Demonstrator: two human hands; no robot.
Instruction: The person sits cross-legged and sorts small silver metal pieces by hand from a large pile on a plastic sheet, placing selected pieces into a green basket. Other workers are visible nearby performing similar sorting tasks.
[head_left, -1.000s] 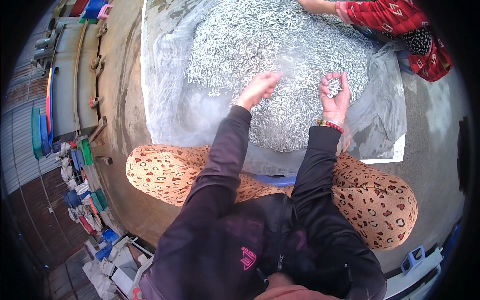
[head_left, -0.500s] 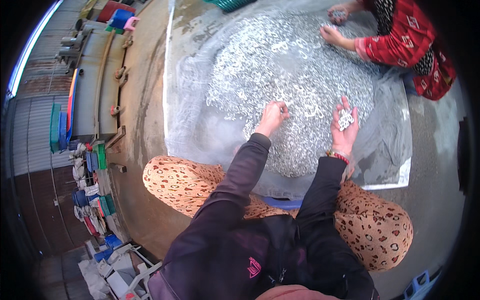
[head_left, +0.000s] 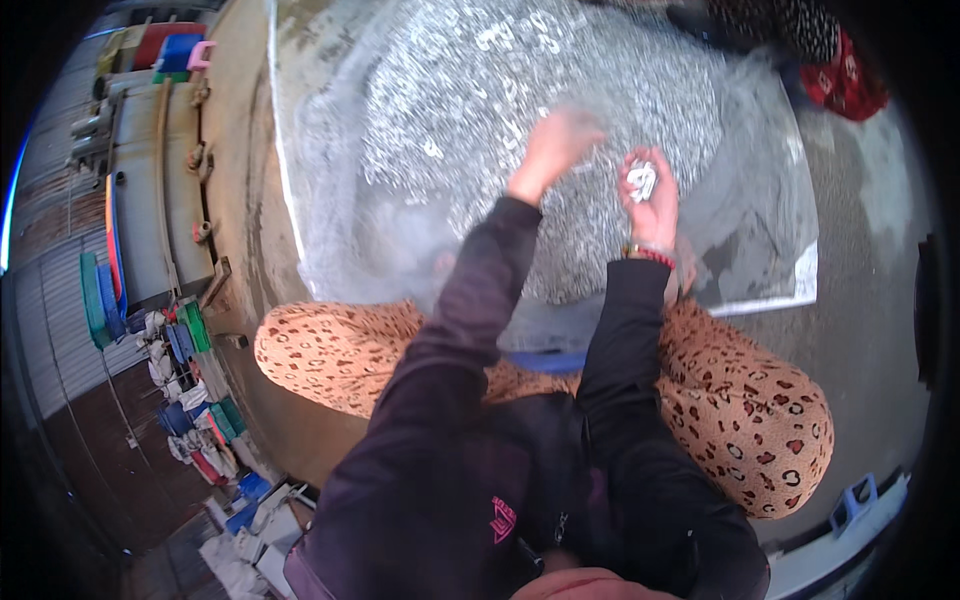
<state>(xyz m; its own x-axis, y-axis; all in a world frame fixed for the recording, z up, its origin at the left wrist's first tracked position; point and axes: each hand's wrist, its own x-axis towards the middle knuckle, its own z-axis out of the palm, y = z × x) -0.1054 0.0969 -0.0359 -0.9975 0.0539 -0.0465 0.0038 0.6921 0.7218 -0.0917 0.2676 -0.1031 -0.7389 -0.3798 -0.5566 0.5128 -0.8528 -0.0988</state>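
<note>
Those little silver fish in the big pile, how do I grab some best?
Scoop from the near edge of the pile of small silvery fish, coming from above with a cupped hand. They look tiny and loose, so pinching one seems harder. The right hand already cups a few in its palm; the left hand is blurred over the pile.

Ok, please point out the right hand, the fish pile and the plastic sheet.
right hand (head_left: 650, 200), head view, palm
fish pile (head_left: 520, 90), head view, middle
plastic sheet (head_left: 770, 270), head view, bare right corner

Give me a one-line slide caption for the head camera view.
Seated person's left hand reaches over a heap of small silvery fish while right hand holds a few.
</note>
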